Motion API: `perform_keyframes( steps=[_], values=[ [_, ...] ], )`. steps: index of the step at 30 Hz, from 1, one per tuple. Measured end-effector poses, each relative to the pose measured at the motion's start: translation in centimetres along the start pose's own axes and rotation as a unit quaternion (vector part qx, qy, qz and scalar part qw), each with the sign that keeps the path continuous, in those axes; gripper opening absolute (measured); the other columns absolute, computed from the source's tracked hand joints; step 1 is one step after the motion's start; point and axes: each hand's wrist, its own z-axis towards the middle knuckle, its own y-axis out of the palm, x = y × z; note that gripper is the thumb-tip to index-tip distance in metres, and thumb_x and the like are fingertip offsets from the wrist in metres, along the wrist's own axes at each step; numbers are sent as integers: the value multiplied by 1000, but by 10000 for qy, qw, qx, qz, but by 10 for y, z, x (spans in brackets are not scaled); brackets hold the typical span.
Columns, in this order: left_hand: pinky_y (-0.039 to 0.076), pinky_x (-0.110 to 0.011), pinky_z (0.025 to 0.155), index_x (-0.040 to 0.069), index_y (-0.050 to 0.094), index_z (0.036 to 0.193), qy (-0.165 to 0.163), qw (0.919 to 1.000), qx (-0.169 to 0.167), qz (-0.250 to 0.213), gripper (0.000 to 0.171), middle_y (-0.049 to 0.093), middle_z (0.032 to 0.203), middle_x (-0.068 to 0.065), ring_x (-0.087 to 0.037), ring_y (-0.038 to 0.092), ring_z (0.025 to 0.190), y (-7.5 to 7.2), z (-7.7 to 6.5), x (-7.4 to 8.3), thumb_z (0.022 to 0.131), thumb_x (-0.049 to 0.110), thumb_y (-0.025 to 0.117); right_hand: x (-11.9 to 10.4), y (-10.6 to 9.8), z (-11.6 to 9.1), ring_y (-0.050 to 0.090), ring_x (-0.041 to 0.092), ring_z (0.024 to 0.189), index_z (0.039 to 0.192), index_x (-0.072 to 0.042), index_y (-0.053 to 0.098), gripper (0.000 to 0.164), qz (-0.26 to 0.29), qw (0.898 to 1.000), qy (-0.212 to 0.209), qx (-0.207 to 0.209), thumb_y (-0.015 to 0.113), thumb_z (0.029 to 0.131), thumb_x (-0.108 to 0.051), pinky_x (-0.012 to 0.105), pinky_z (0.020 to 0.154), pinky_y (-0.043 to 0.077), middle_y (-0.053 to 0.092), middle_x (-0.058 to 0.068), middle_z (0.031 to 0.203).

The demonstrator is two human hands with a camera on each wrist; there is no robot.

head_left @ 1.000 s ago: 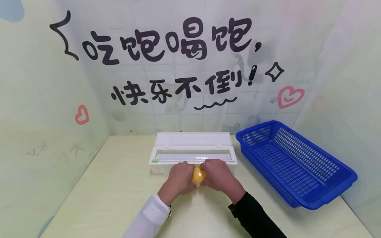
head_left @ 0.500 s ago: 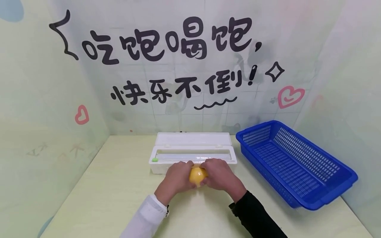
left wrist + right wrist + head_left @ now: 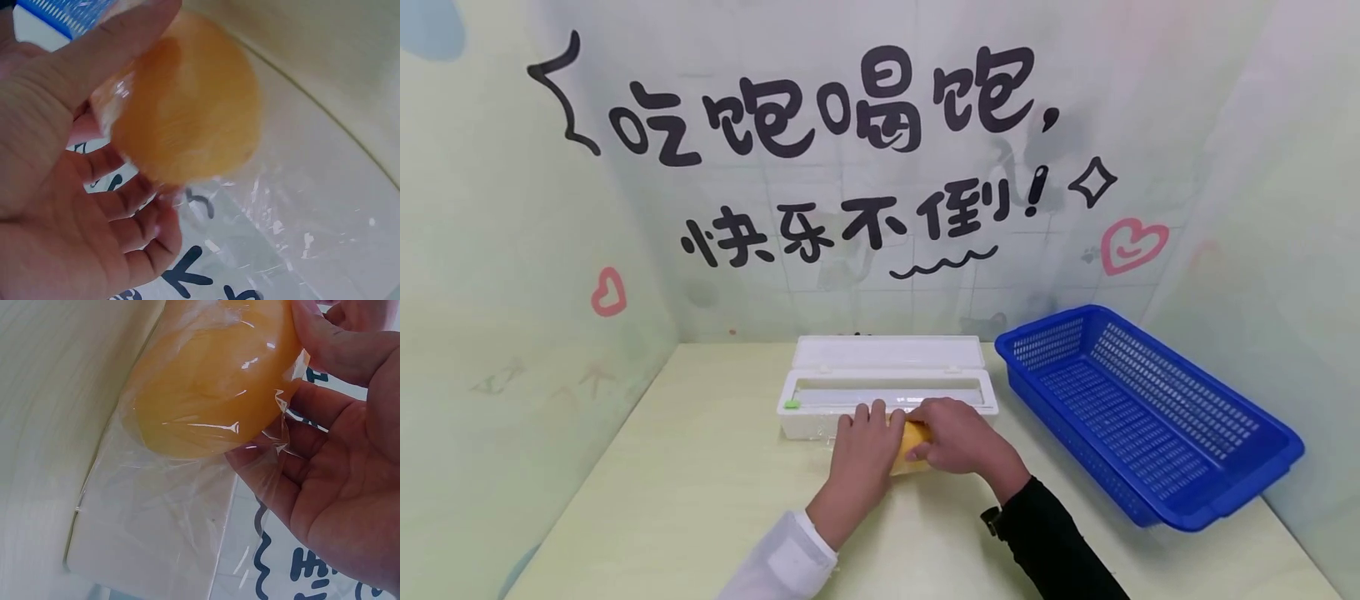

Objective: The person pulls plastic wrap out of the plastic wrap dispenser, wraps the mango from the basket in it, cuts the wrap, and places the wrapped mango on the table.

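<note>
My left sleeve [image 3: 778,562], at the bottom left of centre, is white; my right sleeve [image 3: 1060,542], lower right, is black, a small dark piece [image 3: 992,522] jutting from its cuff.

The head view faces forward and down, well back from the near side of the wrapped yellow object [image 3: 913,450]. The wrist views meet it close up — left from its left, right from its right — both sharing wall lettering [image 3: 875,229] beyond it.

yellow item [image 3: 194,106]: smooth | film [image 3: 169,494]: glossy clear plastic | box [image 3: 887,352]: smooth plastic | basket [image 3: 1180,396]: slotted plastic | tabletop [image 3: 700,492]: matt, wood-look
</note>
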Motion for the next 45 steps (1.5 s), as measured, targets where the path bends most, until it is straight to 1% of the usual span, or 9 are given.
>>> perform_keyframes(
  steps=[3, 6, 10, 17, 21, 23, 26, 32, 45],
  values=[
    [40, -34, 62, 14, 53, 101, 105, 9989, 374, 276, 45, 50, 84, -5, -23, 50, 74, 4, -1, 0, 70, 14, 86, 0, -1, 0, 50, 10, 67, 101, -16, 75, 28, 91, 9999, 90, 11, 81, 83, -35, 27, 62, 41, 57, -11, 74],
    [40, -32, 62, 14, 54, 99, 239, 9965, 666, 444, 42, 50, 81, -5, -22, 52, 71, 6, 0, -2, 71, 15, 86, 0, -3, 0, 50, 9, 66, 98, -17, 74, 26, 191, 9997, 148, 89, 83, 81, -35, 27, 62, 42, 58, -11, 74],
    [41, -32, 62, 14, 55, 98, 333, 9950, 796, 504, 42, 51, 78, -5, -22, 53, 69, 8, 0, -5, 71, 17, 87, -2, -4, -1, 51, 9, 68, 104, -15, 76, 34, 160, 9996, 78, 233, 86, 78, -35, 27, 64, 42, 63, -10, 78],
    [42, -34, 63, 14, 57, 101, 263, 9977, 582, 212, 45, 53, 79, -6, -24, 55, 72, 11, 0, -9, 69, 18, 87, -15, -2, -4, 61, 15, 79, 109, -9, 74, 45, -29, 9978, 207, 633, 90, 74, -33, 32, 73, 51, 71, -1, 94],
    [44, -36, 63, 13, 58, 100, 238, 9988, 428, -85, 45, 53, 78, -7, -25, 56, 72, 10, 4, -13, 66, 17, 87, -24, -1, -7, 63, 18, 84, 100, -11, 74, 43, -764, 9918, 353, 966, 91, 71, -37, 34, 68, 53, 67, 0, 96],
    [45, -36, 62, 13, 59, 98, 228, 9987, 408, -221, 44, 54, 77, -7, -25, 57, 70, 9, 6, -15, 65, 19, 87, -28, 0, -9, 60, 18, 80, 97, -12, 73, 44, -1195, 9866, 394, 1035, 93, 68, -39, 33, 63, 52, 64, 0, 90],
    [47, -36, 59, 12, 60, 93, 215, 9983, 378, -389, 41, 55, 74, -7, -24, 57, 65, 7, 7, -18, 64, 21, 88, -37, 1, -12, 57, 18, 71, 94, -11, 70, 47, -1600, 9816, 413, 954, 95, 64, -38, 32, 58, 50, 61, 1, 84],
    [47, -34, 57, 10, 61, 89, 213, 9979, 207, -579, 41, 55, 72, -5, -22, 54, 61, 5, 8, -21, 61, 22, 89, -48, 4, -14, 57, 20, 71, 98, -7, 69, 57, -2023, 9760, 465, 652, 96, 60, -41, 33, 59, 52, 60, 5, 87],
    [46, -32, 53, 9, 62, 86, 232, 9972, 28, -707, 44, 56, 72, -5, -20, 54, 61, 6, 5, -21, 58, 26, 91, -48, 9, -11, 56, 18, 69, 98, -7, 69, 61, -2366, 9690, 543, 456, 97, 58, -44, 30, 58, 50, 59, 5, 86]
  ],
)
